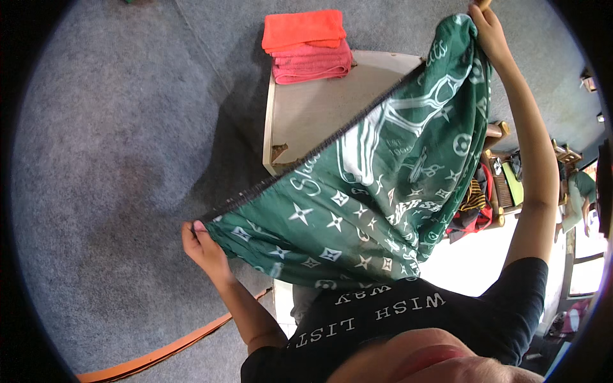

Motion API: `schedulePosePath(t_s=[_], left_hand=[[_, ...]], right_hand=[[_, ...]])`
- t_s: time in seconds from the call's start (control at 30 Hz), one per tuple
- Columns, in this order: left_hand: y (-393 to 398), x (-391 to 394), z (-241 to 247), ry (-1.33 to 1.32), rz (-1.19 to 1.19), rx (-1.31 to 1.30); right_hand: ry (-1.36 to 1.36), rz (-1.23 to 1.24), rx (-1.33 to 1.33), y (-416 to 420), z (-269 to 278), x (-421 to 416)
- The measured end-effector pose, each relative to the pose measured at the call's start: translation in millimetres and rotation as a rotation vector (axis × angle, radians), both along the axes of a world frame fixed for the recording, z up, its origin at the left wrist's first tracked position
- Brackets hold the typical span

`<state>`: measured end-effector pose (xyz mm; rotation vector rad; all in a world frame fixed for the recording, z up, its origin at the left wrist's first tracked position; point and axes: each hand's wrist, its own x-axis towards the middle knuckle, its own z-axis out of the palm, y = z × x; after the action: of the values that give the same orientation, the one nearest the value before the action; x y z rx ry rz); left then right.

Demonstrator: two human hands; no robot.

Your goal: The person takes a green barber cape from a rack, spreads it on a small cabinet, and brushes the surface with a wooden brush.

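A green barber cape (335, 206) with white printed stars, scissors and lettering hangs spread between my two hands. Its dark stitched hem (335, 139) runs taut on a slant from lower left to upper right. My left hand (208, 249) pinches the hem's lower-left end between thumb and fingers. Farther out, at the upper right, my right hand (488, 33) grips the other end, where the fabric bunches up. The cape's lower folds sag close to my black T-shirt (383, 316) and cover part of it.
Behind the cape stands a pale tabletop (311, 110) with a chipped corner. Folded orange towels (304, 28) lie on folded pink towels (311, 62) at its far edge. An orange strip (163, 352) crosses the lower left. Clothes (474, 206) hang rightward, near another person (579, 191).
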<state>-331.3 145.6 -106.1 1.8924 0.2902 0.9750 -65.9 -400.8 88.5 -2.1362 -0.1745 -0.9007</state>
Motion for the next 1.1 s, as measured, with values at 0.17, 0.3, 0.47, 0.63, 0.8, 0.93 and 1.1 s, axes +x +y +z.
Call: schedulePosePath(t_s=[0.17,0.3,0.47,0.63,0.8,0.93,1.1], left_hand=[[6,48,35,-0.2,0.099,0.087],[25,80,32,-0.203,0.212,0.05],[41,99,-17,-0.073,0.334,0.207],[6,110,-46,0.017,0.231,0.227],[12,89,-57,0.098,0.191,0.357],[-61,90,-16,0.003,0.193,0.451],[-174,87,34,-0.128,-0.461,0.673]], right_hand=[[-0.364,-0.045,0.022,57,17,52],[-0.744,-0.061,-0.368,50,23,88],[-0.531,-0.094,-0.476,59,-5,73],[-0.653,-0.107,-0.46,22,-81,77],[-0.457,0.127,-0.159,42,-90,14],[-0.263,0.098,-0.26,37,-99,-72],[0.299,-0.08,0.238,61,-95,-171]])
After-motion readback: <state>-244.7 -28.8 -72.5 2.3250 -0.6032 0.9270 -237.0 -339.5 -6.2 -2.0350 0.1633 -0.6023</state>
